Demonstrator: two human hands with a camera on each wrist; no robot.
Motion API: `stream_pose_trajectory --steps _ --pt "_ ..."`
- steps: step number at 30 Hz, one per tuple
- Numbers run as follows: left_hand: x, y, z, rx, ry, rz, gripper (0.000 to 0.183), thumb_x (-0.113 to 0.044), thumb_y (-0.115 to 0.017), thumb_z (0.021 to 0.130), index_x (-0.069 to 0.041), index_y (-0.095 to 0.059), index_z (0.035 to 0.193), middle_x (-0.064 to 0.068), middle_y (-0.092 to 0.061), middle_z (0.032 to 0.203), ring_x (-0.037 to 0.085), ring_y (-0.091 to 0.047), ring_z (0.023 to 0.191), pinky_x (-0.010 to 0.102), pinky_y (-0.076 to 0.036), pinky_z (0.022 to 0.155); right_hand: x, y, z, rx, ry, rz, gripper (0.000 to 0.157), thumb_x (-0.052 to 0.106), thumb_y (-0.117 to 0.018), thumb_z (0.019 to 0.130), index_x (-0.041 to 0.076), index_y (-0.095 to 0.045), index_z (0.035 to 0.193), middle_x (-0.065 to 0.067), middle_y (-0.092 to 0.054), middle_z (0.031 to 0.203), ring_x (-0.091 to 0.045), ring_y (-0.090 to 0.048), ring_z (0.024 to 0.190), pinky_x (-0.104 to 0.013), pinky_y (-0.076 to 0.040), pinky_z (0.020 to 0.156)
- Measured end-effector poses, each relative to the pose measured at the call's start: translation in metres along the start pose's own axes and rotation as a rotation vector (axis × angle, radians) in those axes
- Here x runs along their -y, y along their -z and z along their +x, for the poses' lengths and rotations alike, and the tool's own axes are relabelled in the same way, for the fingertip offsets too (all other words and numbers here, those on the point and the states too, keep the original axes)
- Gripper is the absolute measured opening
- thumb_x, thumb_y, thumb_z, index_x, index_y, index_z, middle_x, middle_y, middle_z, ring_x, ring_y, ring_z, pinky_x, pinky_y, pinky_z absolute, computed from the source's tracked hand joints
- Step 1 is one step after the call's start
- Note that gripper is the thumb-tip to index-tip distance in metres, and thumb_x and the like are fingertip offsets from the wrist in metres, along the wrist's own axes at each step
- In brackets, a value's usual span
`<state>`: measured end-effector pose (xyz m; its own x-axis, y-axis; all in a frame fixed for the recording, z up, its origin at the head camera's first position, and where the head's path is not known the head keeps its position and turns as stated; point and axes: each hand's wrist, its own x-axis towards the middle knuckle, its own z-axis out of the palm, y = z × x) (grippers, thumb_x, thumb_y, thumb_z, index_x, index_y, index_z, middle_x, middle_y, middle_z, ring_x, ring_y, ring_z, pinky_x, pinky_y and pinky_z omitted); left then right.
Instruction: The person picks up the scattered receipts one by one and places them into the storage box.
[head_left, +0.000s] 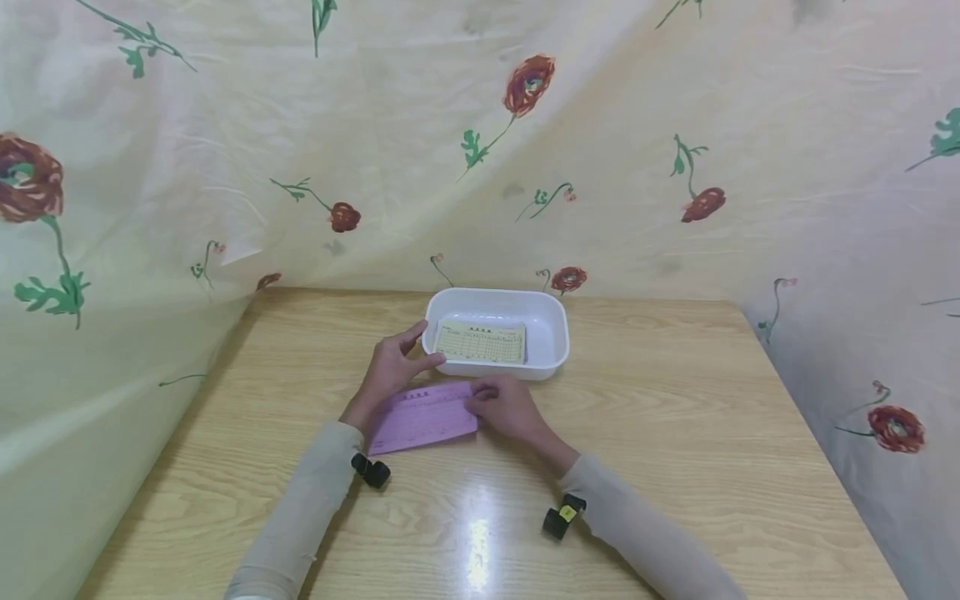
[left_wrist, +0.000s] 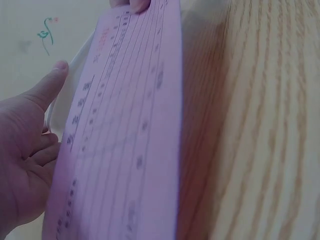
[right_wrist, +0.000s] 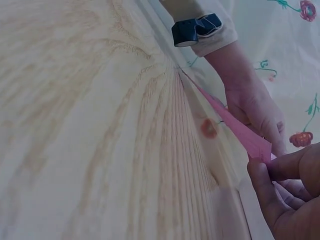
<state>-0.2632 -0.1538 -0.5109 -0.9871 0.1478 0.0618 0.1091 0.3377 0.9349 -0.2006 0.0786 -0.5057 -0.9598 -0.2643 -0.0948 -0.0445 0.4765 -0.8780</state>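
A pink printed slip (head_left: 423, 419) of paper stands tilted above the table, its right end pinched between the thumb and fingers of my right hand (head_left: 510, 408). In the right wrist view that pinch on the slip (right_wrist: 245, 132) shows from the side. My left hand (head_left: 390, 367) is at the left side of a white plastic tray (head_left: 551, 350), thumb and fingers spread at its corner. The slip's left end overlaps my left wrist. Inside the tray lie pale yellow printed slips (head_left: 480, 342). In the left wrist view the pink slip hides part of the tray.
The wooden table (head_left: 675, 433) extends around the tray on both sides and toward me. A flowered cloth (head_left: 405, 150) hangs behind the table and along its sides. Black cameras are strapped to both wrists.
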Motion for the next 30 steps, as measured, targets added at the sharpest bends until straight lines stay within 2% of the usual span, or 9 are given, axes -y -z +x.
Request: stream_pose_trajectory --steps 4,9,17,30 --pt "0.000 0.000 0.000 0.005 -0.018 0.007 0.088 -0.038 -0.088 0.080 -0.004 -0.047 0.150 0.009 -0.042 0.159 0.030 -0.040 0.147 0.042 -0.036 0.122 -0.004 0.005 -0.003 -0.033 -0.008 -0.008 0.025 0.010 -0.079 0.088 0.003 -0.074 0.111 -0.008 -0.077 0.099 -0.018 -0.073 0.090 -0.031 -0.064 0.078" --pt "0.000 0.000 0.001 0.004 -0.001 0.008 0.087 -0.036 -0.088 0.081 -0.005 -0.047 0.151 0.008 -0.042 0.159 0.030 -0.039 0.148 0.041 -0.036 0.122 -0.006 0.015 -0.008 -0.066 -0.017 -0.010 0.024 0.007 -0.079 0.086 0.003 -0.075 0.109 -0.008 -0.077 0.098 -0.019 -0.074 0.090 -0.033 -0.064 0.080" --pt "-0.001 -0.001 0.000 0.010 -0.005 -0.005 0.089 -0.038 -0.088 0.080 -0.004 -0.046 0.151 0.008 -0.041 0.160 0.029 -0.038 0.148 0.041 -0.035 0.122 -0.005 0.042 -0.023 -0.091 -0.040 -0.060 0.026 0.009 -0.079 0.087 0.003 -0.075 0.111 -0.009 -0.077 0.102 -0.022 -0.074 0.094 -0.036 -0.064 0.083" --pt "-0.001 -0.001 0.000 0.010 -0.032 -0.010 0.089 -0.037 -0.087 0.081 -0.001 -0.045 0.151 0.013 -0.039 0.160 0.028 -0.037 0.149 0.039 -0.036 0.122 -0.010 0.080 -0.042 -0.081 -0.069 -0.086 0.032 0.009 -0.077 0.090 -0.001 -0.071 0.119 -0.015 -0.075 0.111 -0.027 -0.073 0.101 -0.032 -0.065 0.079"
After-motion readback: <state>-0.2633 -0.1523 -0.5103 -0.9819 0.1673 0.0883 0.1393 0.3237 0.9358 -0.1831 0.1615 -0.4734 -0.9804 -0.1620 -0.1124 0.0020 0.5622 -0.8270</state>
